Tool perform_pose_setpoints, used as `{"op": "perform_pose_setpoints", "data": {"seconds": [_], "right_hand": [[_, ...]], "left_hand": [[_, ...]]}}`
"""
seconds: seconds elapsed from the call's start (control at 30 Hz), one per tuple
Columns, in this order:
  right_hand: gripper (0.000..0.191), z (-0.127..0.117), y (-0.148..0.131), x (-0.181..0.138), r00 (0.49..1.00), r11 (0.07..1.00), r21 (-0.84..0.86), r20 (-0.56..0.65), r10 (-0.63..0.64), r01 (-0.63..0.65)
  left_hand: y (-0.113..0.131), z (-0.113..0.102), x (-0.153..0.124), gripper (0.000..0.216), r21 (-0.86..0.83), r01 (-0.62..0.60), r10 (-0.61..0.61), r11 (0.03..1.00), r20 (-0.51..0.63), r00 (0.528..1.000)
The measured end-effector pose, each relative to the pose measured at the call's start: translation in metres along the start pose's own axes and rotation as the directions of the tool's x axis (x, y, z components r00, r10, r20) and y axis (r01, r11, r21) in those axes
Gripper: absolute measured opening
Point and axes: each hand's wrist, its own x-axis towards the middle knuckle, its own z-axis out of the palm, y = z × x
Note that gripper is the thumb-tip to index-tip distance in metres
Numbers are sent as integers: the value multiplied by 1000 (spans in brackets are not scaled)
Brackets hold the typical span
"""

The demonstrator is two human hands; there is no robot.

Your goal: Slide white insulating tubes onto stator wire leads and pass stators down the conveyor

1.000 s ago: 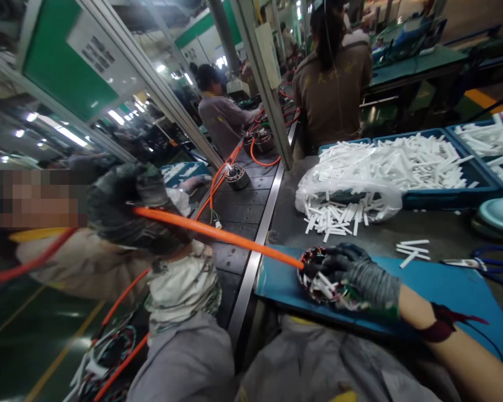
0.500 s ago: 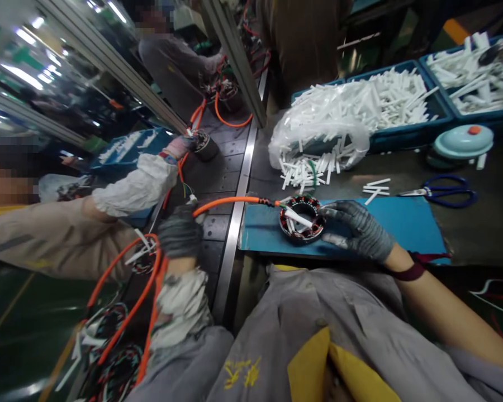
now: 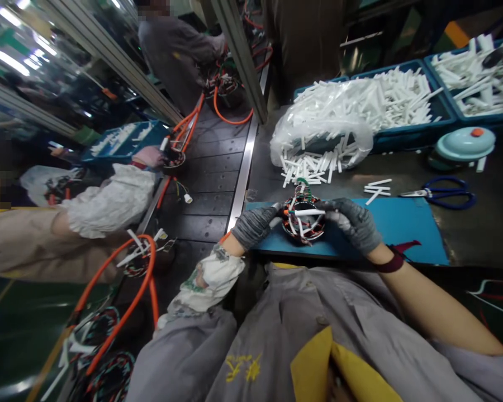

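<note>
A round motor stator (image 3: 303, 222) with coloured windings and white sleeves stands tilted on the blue mat (image 3: 406, 226). My left hand (image 3: 255, 225), in a grey glove, grips its left side. My right hand (image 3: 352, 221), also gloved, holds its right side, fingers curled on the rim. A white sleeve (image 3: 308, 212) lies across the stator's top between both hands. An orange cable (image 3: 121, 304) trails down past my left knee.
White sleeves spill from a plastic bag (image 3: 318, 142) and fill blue bins (image 3: 406, 137) behind. Blue scissors (image 3: 440, 194) and a teal lid (image 3: 464, 143) lie at right. A conveyor (image 3: 209, 190) runs left of the bench; a person's white sleeve (image 3: 109, 200) reaches over it.
My left hand let go of the orange cable and came up to the stator's left side. The stator now stands tilted up between both hands.
</note>
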Motion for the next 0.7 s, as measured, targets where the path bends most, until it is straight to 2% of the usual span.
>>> {"op": "perform_pose_setpoints", "data": {"seconds": [0.07, 0.13, 0.2, 0.3, 0.37, 0.43, 0.47, 0.5, 0.57, 0.63, 0.7], "right_hand": [[46, 6, 4, 17, 995, 987, 128, -8, 99, -97], [48, 14, 6, 36, 991, 965, 230, 51, 121, -130], [47, 20, 7, 51, 989, 954, 269, 94, 110, -132], [45, 17, 9, 53, 991, 952, 282, 94, 98, -121], [42, 8, 13, 44, 986, 941, 313, 147, 83, -126], [45, -3, 18, 32, 973, 922, 360, 220, 67, -145], [48, -8, 20, 27, 969, 912, 381, 240, 59, -150], [51, -12, 22, 24, 967, 907, 393, 248, 52, -150], [48, -14, 24, 24, 967, 914, 386, 254, 29, -129], [44, -9, 26, 30, 967, 930, 352, 254, 9, -101], [43, -3, 26, 39, 965, 945, 317, 261, -7, -79]], "left_hand": [[7, -29, -5, 36, -77, -77, 83, 994, 78, 993], [9, -55, -7, 36, -227, -120, 163, 966, 179, 970], [2, -70, -2, 40, -419, -51, 185, 907, 288, 940], [-22, -65, 10, 43, -627, 206, 118, 752, 434, 893], [-34, -50, 13, 38, -666, 281, 74, 691, 451, 889], [-32, -35, 10, 32, -669, 219, 9, 710, 320, 947], [-25, -29, 7, 30, -668, 161, -47, 727, 185, 982], [-14, -24, 4, 30, -664, 100, -109, 741, 28, 994], [13, -18, 0, 34, -622, -11, -172, 783, -234, 957], [41, -16, 3, 41, -508, -75, -116, 858, -334, 935], [61, -15, 11, 42, -308, -41, -55, 951, -298, 953]]}}
